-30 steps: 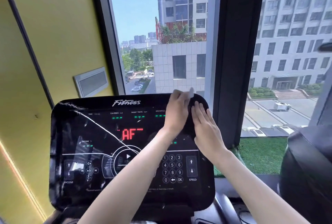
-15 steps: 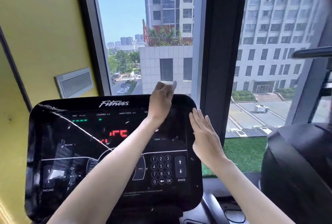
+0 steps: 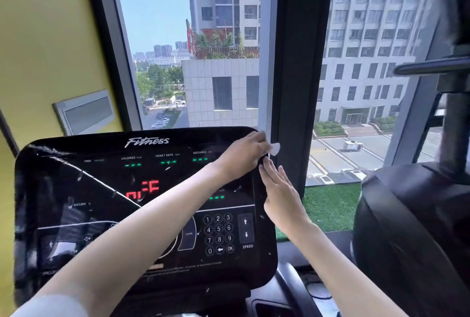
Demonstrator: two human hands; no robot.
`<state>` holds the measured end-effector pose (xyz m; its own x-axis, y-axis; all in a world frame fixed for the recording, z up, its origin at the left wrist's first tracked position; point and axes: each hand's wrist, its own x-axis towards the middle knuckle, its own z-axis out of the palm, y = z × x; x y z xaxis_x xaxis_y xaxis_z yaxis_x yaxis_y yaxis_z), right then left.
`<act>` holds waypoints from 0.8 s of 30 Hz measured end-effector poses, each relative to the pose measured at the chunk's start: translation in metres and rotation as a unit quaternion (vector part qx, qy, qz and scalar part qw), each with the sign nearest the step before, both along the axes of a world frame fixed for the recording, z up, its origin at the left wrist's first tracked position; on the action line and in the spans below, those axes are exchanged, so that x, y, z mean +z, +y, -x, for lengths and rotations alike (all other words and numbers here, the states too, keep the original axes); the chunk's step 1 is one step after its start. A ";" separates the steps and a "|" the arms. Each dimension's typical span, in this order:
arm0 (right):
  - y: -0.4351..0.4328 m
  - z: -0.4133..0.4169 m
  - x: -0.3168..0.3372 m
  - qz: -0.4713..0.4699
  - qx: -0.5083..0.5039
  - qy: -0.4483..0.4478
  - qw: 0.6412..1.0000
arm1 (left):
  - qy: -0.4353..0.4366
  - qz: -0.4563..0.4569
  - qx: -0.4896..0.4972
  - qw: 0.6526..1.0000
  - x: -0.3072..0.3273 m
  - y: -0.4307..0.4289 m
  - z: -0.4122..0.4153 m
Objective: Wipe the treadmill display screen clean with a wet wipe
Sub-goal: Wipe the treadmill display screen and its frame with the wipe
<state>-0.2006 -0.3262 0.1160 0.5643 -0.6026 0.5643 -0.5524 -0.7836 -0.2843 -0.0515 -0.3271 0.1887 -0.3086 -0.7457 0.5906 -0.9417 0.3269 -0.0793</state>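
Two bare forearms, pale grey short sleeve on the left arm

Both bare forearms reach forward and up, the left crossing from the lower left. The left hand is curled at the display's top right corner, seemingly pinching something small and white at its fingertips. The right hand lies flat and open along the right edge, fingers together, pointing upward.

- The glossy black treadmill display console reads "Fitness", "CALORIES", "HEART RATE", "DISTANCE", "INCLINE", "SPEED".
- Its white-printed number keypad shows 0–9 and "OK".
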 end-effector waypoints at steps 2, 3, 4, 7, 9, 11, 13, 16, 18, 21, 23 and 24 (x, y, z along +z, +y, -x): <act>-0.002 -0.001 -0.002 0.015 0.000 0.002 1.000 | 0.047 0.038 0.032 0.998 0.010 -0.006 -0.005; -0.003 -0.001 -0.003 0.027 0.002 0.006 1.000 | 0.110 0.090 0.059 0.988 0.014 -0.008 -0.007; -0.003 -0.002 -0.004 0.038 0.003 0.012 0.999 | 0.161 0.131 0.087 0.974 0.014 -0.008 -0.007; -0.005 -0.003 -0.005 0.066 0.005 0.029 0.997 | 0.059 0.104 0.071 0.990 -0.003 -0.004 0.010; -0.005 -0.001 -0.005 0.076 0.005 0.035 0.996 | -0.049 0.013 0.008 0.999 -0.011 0.004 0.016; -0.005 0.001 -0.005 0.085 0.006 0.047 0.995 | -0.034 0.027 0.032 0.999 0.001 0.001 0.006; -0.004 0.002 -0.005 0.080 0.010 0.046 0.996 | 0.094 0.108 0.100 0.985 0.016 -0.005 -0.006; -0.004 -0.001 -0.007 0.073 0.009 0.048 0.996 | 0.104 0.128 0.098 0.981 0.011 -0.003 -0.006; -0.005 -0.002 -0.007 0.072 0.005 0.047 0.996 | 0.000 0.033 0.012 0.999 -0.004 0.006 0.006; -0.006 0.000 -0.006 0.085 0.003 0.067 0.994 | 0.029 0.008 0.010 0.999 0.000 0.005 0.003; -0.007 0.003 -0.006 0.094 0.000 0.077 0.993 | 0.149 0.093 0.076 0.981 0.007 0.000 -0.004; -0.007 0.004 -0.006 0.097 -0.001 0.078 0.992 | 0.191 0.133 0.100 0.967 0.006 -0.001 -0.005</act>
